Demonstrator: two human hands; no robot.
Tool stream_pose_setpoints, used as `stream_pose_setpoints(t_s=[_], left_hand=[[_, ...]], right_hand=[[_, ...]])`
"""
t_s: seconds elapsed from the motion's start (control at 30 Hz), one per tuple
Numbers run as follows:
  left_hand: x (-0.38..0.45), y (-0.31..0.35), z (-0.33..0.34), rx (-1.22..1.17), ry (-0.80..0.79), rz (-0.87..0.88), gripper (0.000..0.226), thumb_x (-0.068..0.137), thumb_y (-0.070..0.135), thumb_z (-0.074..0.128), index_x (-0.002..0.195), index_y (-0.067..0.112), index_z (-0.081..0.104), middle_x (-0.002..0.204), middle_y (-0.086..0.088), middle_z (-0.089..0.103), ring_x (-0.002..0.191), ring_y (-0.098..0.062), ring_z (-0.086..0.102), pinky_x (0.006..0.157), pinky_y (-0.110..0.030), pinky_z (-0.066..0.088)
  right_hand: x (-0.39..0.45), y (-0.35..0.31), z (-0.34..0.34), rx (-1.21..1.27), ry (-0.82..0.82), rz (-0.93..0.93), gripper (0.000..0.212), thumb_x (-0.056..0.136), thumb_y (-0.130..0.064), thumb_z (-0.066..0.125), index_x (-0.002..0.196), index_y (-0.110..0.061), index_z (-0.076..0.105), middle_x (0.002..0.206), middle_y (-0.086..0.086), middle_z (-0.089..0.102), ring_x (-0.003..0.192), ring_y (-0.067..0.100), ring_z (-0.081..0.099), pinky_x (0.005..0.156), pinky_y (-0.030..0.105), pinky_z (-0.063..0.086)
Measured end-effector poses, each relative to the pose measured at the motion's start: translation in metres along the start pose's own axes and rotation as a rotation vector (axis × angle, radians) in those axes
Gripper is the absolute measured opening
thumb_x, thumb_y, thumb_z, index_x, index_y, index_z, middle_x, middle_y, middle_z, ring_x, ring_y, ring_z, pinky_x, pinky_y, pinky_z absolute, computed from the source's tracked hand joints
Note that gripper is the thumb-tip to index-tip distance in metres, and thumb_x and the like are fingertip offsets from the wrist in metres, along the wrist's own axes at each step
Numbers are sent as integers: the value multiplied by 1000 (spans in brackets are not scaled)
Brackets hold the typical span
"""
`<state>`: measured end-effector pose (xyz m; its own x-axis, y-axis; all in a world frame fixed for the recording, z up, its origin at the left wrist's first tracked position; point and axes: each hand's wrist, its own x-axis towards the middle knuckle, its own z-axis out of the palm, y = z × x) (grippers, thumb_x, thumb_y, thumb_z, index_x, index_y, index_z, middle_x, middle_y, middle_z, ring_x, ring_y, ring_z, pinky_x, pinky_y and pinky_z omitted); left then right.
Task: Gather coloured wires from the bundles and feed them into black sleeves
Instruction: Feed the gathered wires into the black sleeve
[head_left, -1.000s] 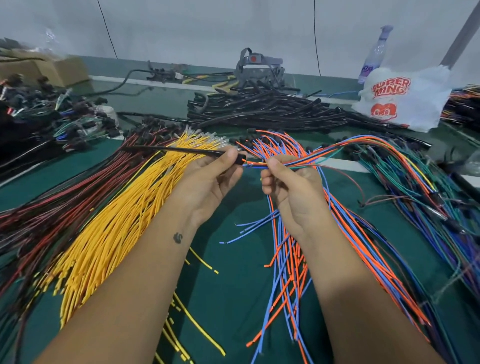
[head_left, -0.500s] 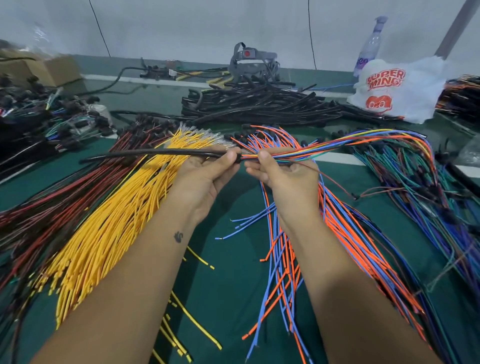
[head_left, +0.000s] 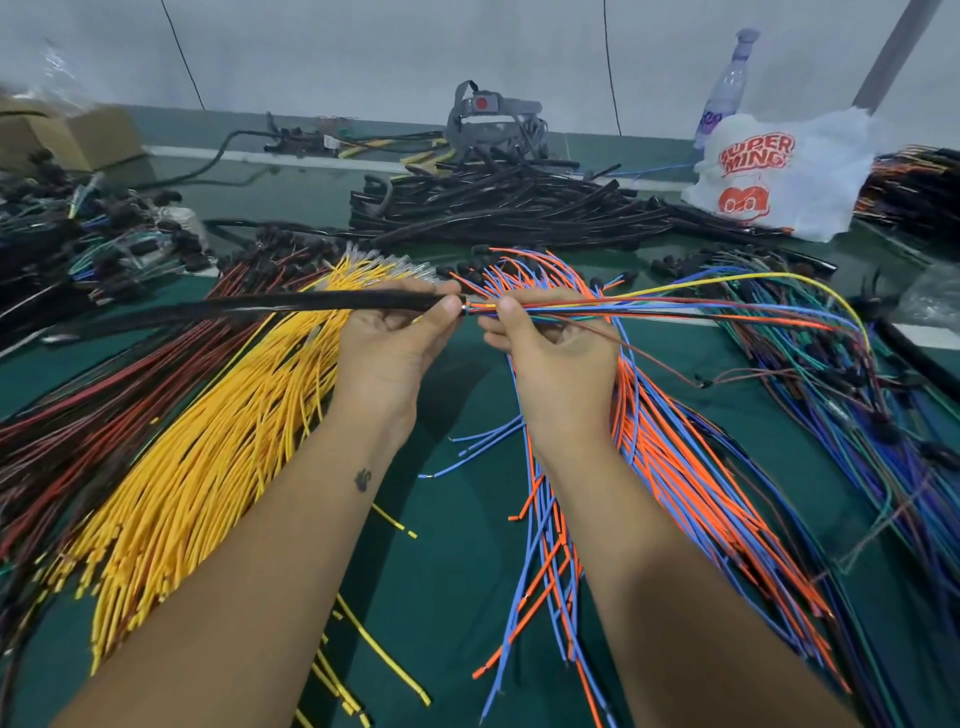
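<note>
Fingers (head_left: 441, 312) of the left hand (head_left: 387, 345) pinch the open end of a long black braided sleeve (head_left: 291, 304), which runs level and leftward from the grip, held above the heaps. Thumb and fingers of the right hand (head_left: 558, 358) pinch a thin gathered bundle of mixed coloured wires (head_left: 675, 306) just beside the sleeve mouth; the wire tips meet that mouth in the narrow gap between the two hands, and the bundle arcs rightward and droops to the green-covered table (head_left: 457, 545).

Below the left forearm fans a heap of yellow wires (head_left: 208, 467), with dark red and black wires (head_left: 78, 410) on its left. Under the right forearm lies a spread of orange and blue wires (head_left: 649, 467). Bare green cloth shows only in the wedge between the forearms. Farther back sits a pile of black sleeves (head_left: 519, 208), near a white printed plastic bag (head_left: 779, 171) at the far right edge.
</note>
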<state>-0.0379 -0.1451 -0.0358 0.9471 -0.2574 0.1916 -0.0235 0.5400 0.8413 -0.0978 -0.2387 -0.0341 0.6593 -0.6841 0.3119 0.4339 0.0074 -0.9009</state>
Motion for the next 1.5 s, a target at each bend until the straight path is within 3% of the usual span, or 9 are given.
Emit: stream_pose_setpoints(t_s=[0.27,0.53,0.7,0.87,1.07,1.17,1.3,1.4,1.5], left_hand=[[0,1,0,-26,-43,-99,11,85,-3,62,88,8,62,82,-2,73,80,-9,70,71,-17,53],[-1,1,-1,10,-59,-74,20,83,-10,61,89,8,59,83,-4,73,83,-14,70,72,-20,54],[0,0,-1,9,-43,-86,16,84,-7,62,87,9,61,80,-3,74,81,-13,70,71,-19,54],[3,2,-5,-43,-33,-227,8,87,5,63,93,2,66,74,1,72,69,-5,67,64,-12,52],[1,2,-7,70,-114,-144,13,82,-5,64,86,7,66,86,-6,75,86,-16,71,74,-23,56],[0,1,-6,197,-122,-46,21,79,-8,68,80,13,69,87,-5,74,87,-19,69,81,-30,57],[0,-1,-5,285,-93,35,24,78,-9,69,79,15,66,85,-3,74,86,-17,69,78,-27,56],[0,0,-5,177,-113,-38,22,81,-8,65,78,14,67,83,-6,74,82,-20,70,78,-31,57],[-1,3,-4,-1,-114,-183,16,84,-7,61,87,8,60,79,-5,74,75,-16,71,65,-20,55]], right_hand=[[3,2,-2,-60,19,-6,17,91,-1,60,80,-13,65,70,8,69,65,17,72,62,24,57],[4,2,-4,-115,17,-35,19,83,3,68,73,-13,66,64,1,69,62,17,70,64,29,59],[5,-1,-5,-23,-23,-7,19,83,7,67,75,-10,64,67,5,68,62,17,69,64,26,57],[6,-2,-6,59,-93,74,20,87,5,63,75,-11,67,64,1,70,60,16,68,65,24,56],[10,-4,-10,-115,-102,-15,16,86,2,65,76,-11,66,62,-3,68,59,10,66,59,21,54],[9,-3,-12,-186,-96,-46,23,83,3,67,71,-16,65,62,2,67,60,14,66,62,30,57],[9,-3,-11,-234,-79,-108,28,79,3,70,66,-21,65,63,8,68,61,22,65,66,44,56],[9,-4,-10,-141,-75,-87,27,80,6,69,68,-18,66,61,-1,68,60,16,67,63,34,58],[9,-4,-9,-14,-73,-3,27,84,7,65,70,-15,66,61,-3,70,57,12,67,63,25,57]])
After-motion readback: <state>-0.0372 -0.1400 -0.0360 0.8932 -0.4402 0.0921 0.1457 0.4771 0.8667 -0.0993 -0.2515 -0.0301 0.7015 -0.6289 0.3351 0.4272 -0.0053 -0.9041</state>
